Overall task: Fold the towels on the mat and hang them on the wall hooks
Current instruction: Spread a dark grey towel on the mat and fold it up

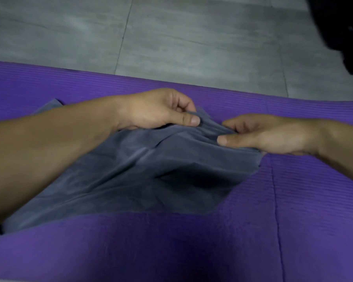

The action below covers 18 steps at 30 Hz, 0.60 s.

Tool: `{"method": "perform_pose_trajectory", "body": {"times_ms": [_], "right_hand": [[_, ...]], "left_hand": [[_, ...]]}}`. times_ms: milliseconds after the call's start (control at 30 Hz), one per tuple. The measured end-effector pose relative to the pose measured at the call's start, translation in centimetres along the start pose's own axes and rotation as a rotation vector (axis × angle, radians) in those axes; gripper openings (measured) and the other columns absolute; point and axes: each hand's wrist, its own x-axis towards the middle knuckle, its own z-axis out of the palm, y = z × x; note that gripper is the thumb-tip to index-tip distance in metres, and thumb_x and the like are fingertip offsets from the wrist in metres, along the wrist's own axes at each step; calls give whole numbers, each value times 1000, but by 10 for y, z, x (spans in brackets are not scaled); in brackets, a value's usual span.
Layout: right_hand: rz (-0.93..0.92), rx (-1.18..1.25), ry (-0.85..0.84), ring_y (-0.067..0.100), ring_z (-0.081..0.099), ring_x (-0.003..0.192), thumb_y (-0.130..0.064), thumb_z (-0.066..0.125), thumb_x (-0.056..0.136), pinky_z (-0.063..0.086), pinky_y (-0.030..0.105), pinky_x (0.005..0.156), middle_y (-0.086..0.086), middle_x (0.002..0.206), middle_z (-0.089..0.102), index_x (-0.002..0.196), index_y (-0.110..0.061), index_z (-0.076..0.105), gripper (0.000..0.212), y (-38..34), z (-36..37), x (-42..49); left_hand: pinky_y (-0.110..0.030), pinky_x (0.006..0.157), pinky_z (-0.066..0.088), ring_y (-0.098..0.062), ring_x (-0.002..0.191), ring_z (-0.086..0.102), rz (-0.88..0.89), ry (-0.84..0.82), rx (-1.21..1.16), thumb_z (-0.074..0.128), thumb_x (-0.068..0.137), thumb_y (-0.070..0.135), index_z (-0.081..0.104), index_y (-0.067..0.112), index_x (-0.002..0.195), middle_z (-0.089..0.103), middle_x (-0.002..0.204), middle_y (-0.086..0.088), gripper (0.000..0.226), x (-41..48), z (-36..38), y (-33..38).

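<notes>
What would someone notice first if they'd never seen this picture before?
At the centre, the left hand and the right hand both pinch the bunched far edge of a grey towel. The towel lies rumpled on a purple mat, with grey floor tiles beyond.

Both bare arms reach forward and converge. The left forearm (49, 143) enters from the lower left. The left hand (157, 108), fingers curled under and thumb extended, pinches a fold of the towel (151, 169). The right forearm (342, 145) enters from the right edge. The right hand (273, 135) pinches the same bunched edge between thumb and fingers. The hands lie near each other, apart.
</notes>
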Motion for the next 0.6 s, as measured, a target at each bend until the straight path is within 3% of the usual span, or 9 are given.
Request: {"method": "perform_pose_trajectory", "body": {"times_ms": [67, 100, 200, 300, 400, 500, 533, 600], "right_hand": [[13, -196, -65, 29, 69, 104, -58, 60, 90, 54, 48, 95, 8, 111, 73, 109, -17, 70, 46, -4, -3, -3], [6, -304, -53, 28, 68, 104, -61, 59, 87, 52, 51, 96, 7, 109, 73, 108, -18, 70, 49, -7, -6, -5], [-40, -395, 66, 24, 68, 84, -59, 64, 87, 56, 45, 80, 3, 90, 73, 94, -18, 69, 42, -6, -19, -17], [-114, -279, 137, 13, 50, 62, -51, 69, 84, 41, 30, 57, -2, 70, 57, 87, -18, 62, 34, 11, -26, -34], [-61, -365, 138, 6, 44, 60, -44, 71, 86, 38, 28, 54, -8, 66, 50, 91, -21, 57, 27, 37, -29, -53], [81, -370, 40, 3, 44, 58, -35, 73, 87, 38, 28, 50, -10, 65, 51, 88, -25, 53, 23, 68, -21, -74], [93, -329, 41, 4, 44, 58, -33, 74, 87, 37, 29, 49, -10, 65, 52, 86, -24, 52, 24, 80, -15, -76], [24, -195, 108, 6, 46, 59, -26, 76, 86, 38, 29, 50, -8, 66, 54, 83, -20, 51, 25, 99, -5, -73]], "left_hand": [[-18, 66, 54, -10, 68, 64, -5, -12, 3, 71, 77, 26, 68, 11, 84, 72, 79, -4, 17, 0, -4, -2], [-17, 63, 53, -9, 66, 63, -7, -8, 3, 71, 77, 25, 67, 11, 83, 71, 77, -3, 16, 0, -6, -2], [-14, 52, 47, -5, 57, 59, -18, 18, -8, 69, 78, 23, 62, 10, 79, 67, 68, 3, 15, 1, -8, 0], [-15, 54, 47, -6, 58, 58, -59, -12, 54, 69, 80, 24, 62, 9, 80, 66, 68, 1, 17, 7, -7, 0], [-18, 59, 48, -8, 64, 58, -144, -66, 301, 72, 82, 30, 63, 9, 81, 67, 73, -1, 23, 18, -2, 2], [-22, 64, 48, -4, 67, 57, -200, -106, 694, 73, 90, 29, 65, 18, 85, 67, 73, 8, 15, 33, 13, 4], [-26, 69, 50, -5, 72, 59, -210, -108, 746, 72, 91, 28, 65, 20, 92, 69, 81, 9, 11, 39, 23, 6], [-26, 84, 52, -9, 90, 64, -200, -154, 651, 70, 92, 23, 63, 20, 113, 70, 103, 5, 23, 53, 48, 9]]}}
